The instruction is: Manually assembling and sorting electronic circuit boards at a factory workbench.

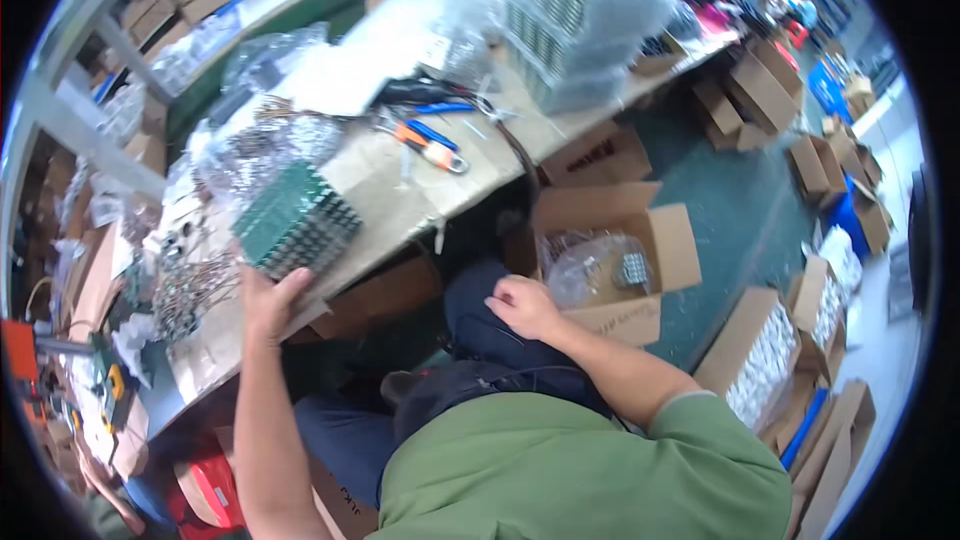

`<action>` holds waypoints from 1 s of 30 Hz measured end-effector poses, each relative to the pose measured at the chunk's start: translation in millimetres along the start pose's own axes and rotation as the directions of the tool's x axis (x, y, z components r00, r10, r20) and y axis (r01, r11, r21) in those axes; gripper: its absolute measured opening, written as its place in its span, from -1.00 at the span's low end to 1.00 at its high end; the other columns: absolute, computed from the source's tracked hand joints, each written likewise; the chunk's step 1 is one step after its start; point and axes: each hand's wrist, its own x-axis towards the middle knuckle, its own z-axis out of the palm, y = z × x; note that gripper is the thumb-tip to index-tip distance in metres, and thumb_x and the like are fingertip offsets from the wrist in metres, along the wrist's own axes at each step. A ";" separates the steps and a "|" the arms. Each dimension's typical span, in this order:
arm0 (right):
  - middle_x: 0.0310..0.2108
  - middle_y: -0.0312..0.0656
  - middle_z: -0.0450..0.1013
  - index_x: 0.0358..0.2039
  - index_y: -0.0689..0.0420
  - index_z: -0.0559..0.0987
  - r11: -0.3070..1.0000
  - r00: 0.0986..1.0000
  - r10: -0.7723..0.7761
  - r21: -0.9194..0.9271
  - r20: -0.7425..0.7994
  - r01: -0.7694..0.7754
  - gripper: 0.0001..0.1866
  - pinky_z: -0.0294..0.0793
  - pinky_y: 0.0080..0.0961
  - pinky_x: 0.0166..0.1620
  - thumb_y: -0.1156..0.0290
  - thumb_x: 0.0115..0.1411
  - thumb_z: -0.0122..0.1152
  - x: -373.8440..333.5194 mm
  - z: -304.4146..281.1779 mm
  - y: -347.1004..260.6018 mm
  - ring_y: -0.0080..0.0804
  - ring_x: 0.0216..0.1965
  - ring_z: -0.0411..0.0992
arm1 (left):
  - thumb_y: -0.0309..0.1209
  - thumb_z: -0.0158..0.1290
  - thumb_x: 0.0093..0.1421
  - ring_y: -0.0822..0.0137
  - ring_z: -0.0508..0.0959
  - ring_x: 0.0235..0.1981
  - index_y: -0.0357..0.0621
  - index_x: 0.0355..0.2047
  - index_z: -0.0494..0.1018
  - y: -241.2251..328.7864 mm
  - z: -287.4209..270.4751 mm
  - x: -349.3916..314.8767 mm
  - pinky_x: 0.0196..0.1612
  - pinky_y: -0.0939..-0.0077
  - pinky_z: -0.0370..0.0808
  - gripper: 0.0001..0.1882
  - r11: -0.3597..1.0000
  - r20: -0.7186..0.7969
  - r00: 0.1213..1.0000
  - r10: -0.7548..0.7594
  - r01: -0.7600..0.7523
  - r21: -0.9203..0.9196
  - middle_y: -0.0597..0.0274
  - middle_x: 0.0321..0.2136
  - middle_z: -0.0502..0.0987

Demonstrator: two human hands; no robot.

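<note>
On the bench at the left sits a green block [295, 220], box-shaped, with rows of small metallic bumps along its side. My left hand [270, 302] is at its near end, thumb against the lower edge and fingers partly hidden by the block. My right hand [524, 308] is curled closed above my right thigh, with nothing visible in it. Beyond the block lie orange-handled pliers [428, 145] and blue-handled pliers [445, 108]. A heap of thin metal leads or small parts [190, 285] spreads to the left of the block.
An open cardboard box [675, 250] with a clear bag and a small gridded piece stands right of the bench. Tall stacks of bagged green pieces [565, 30] rise at the bench's far end. More cartons [750, 360] line the floor at right. Another person's arm [105, 485] shows lower left.
</note>
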 end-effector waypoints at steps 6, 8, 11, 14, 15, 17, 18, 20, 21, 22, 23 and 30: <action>-0.48 -0.19 0.48 -0.45 0.18 0.58 0.995 0.994 0.091 0.032 0.055 -0.092 -0.82 0.41 -0.35 -0.39 0.36 0.18 0.34 -1.7 -5.6 13.7 -0.26 -0.51 0.39 | -0.56 0.41 0.00 0.17 0.55 -0.02 -0.21 0.30 0.14 -15.8 23.4 0.8 0.16 0.28 0.47 -0.09 0.953 -0.147 0.958 0.246 -0.211 0.218 -0.02 0.03 0.50; -0.47 -0.19 0.48 -0.44 0.18 0.58 0.996 0.996 0.079 0.025 0.052 -0.080 -0.83 0.41 -0.35 -0.38 0.36 0.18 0.34 1.9 -1.9 10.3 -0.25 -0.51 0.40 | -0.56 0.41 0.00 0.16 0.54 -0.02 -0.22 0.30 0.13 -4.6 35.9 -5.2 0.17 0.28 0.46 -0.08 0.955 -0.161 0.956 0.246 -0.211 0.207 -0.02 0.03 0.50; -0.45 -0.18 0.49 -0.42 0.17 0.58 0.997 0.997 0.072 0.005 0.039 -0.073 -0.84 0.42 -0.34 -0.37 0.36 0.18 0.34 -1.3 -4.2 7.9 -0.23 -0.49 0.41 | -0.56 0.43 -0.01 0.14 0.53 -0.01 -0.25 0.31 0.11 9.8 58.7 -14.6 0.19 0.27 0.44 -0.05 0.966 -0.183 0.957 0.224 -0.194 0.169 -0.03 0.02 0.48; -0.41 -0.16 0.51 -0.41 0.16 0.58 0.996 0.996 0.077 -0.049 0.042 -0.075 -0.83 0.46 -0.29 -0.32 0.32 0.19 0.32 -0.5 -4.7 3.2 -0.17 -0.44 0.45 | -0.57 0.44 -0.02 0.13 0.53 -0.01 -0.26 0.31 0.09 3.6 64.7 -4.6 0.17 0.28 0.45 -0.03 0.985 -0.170 0.971 0.171 -0.163 0.059 -0.04 0.04 0.47; -0.40 -0.15 0.52 -0.40 0.15 0.58 0.995 0.996 0.076 -0.065 0.053 -0.072 -0.82 0.47 -0.27 -0.30 0.31 0.19 0.31 0.4 -4.1 1.4 -0.13 -0.41 0.47 | -0.57 0.45 -0.03 0.12 0.53 -0.01 -0.27 0.31 0.08 1.5 65.6 -1.5 0.17 0.28 0.46 -0.02 0.990 -0.165 0.976 0.142 -0.141 0.018 -0.05 0.05 0.47; -0.38 -0.13 0.53 -0.40 0.14 0.57 0.994 0.995 0.074 -0.089 0.063 -0.068 -0.81 0.50 -0.24 -0.27 0.29 0.20 0.29 1.1 -2.9 -2.4 -0.08 -0.38 0.49 | -0.58 0.45 -0.03 0.11 0.53 0.00 -0.28 0.31 0.07 -1.2 68.0 -1.9 0.16 0.29 0.46 -0.01 0.995 -0.148 0.984 0.095 -0.099 -0.021 -0.06 0.05 0.46; -0.39 -0.12 0.53 -0.41 0.14 0.57 0.993 0.995 0.072 -0.098 0.063 -0.065 -0.82 0.50 -0.24 -0.26 0.30 0.20 0.28 2.5 -2.9 -4.2 -0.06 -0.38 0.49 | -0.57 0.45 -0.03 0.11 0.54 0.00 -0.27 0.32 0.06 0.3 69.8 -2.6 0.15 0.29 0.47 0.00 0.995 -0.120 0.989 0.090 -0.094 -0.023 -0.07 0.06 0.46; -0.39 -0.12 0.53 -0.42 0.14 0.56 0.987 0.991 0.115 -0.116 0.062 -0.107 -0.82 0.50 -0.23 -0.25 0.30 0.20 0.28 -0.2 -2.9 -3.1 -0.06 -0.37 0.49 | -0.56 0.46 -0.02 0.10 0.55 0.00 -0.27 0.33 0.04 6.9 69.0 -0.2 0.14 0.30 0.49 0.02 0.996 -0.080 0.993 0.088 -0.090 -0.014 -0.09 0.08 0.45; -0.39 -0.13 0.53 -0.43 0.14 0.56 0.982 0.990 0.134 -0.142 0.054 -0.125 -0.81 0.50 -0.22 -0.25 0.30 0.19 0.28 2.1 -3.1 -2.2 -0.06 -0.37 0.49 | -0.56 0.46 -0.02 0.10 0.55 0.00 -0.26 0.34 0.03 9.9 66.4 3.2 0.13 0.30 0.50 0.03 0.996 -0.072 0.993 0.094 -0.095 -0.003 -0.10 0.08 0.45; -0.40 -0.12 0.53 -0.43 0.14 0.56 0.979 0.987 0.150 -0.151 0.063 -0.139 -0.81 0.49 -0.22 -0.24 0.30 0.20 0.28 3.4 -3.6 -2.5 -0.06 -0.36 0.49 | -0.56 0.46 -0.01 0.10 0.56 -0.01 -0.25 0.35 0.01 1.3 64.7 6.3 0.10 0.31 0.52 0.04 0.996 -0.062 0.994 0.089 -0.090 -0.013 -0.10 0.08 0.46; -0.40 -0.12 0.53 -0.44 0.14 0.55 0.975 0.984 0.165 -0.160 0.073 -0.152 -0.81 0.49 -0.22 -0.24 0.30 0.20 0.28 4.0 -2.7 -4.1 -0.07 -0.36 0.49 | -0.56 0.46 0.01 0.10 0.58 -0.02 -0.25 0.35 -0.01 -7.1 63.0 7.9 0.08 0.33 0.54 0.04 0.996 -0.053 0.995 0.085 -0.086 -0.022 -0.10 0.08 0.46; -0.40 -0.14 0.54 -0.42 0.15 0.57 0.977 0.978 0.177 -0.143 0.110 -0.161 -0.81 0.48 -0.27 -0.25 0.31 0.21 0.30 9.8 -0.3 0.4 -0.13 -0.38 0.48 | -0.67 0.38 0.06 0.15 0.63 -0.08 -0.17 0.36 0.02 9.6 68.8 5.0 0.03 0.37 0.59 -0.03 0.975 -0.006 0.997 0.082 -0.082 -0.206 -0.08 0.08 0.49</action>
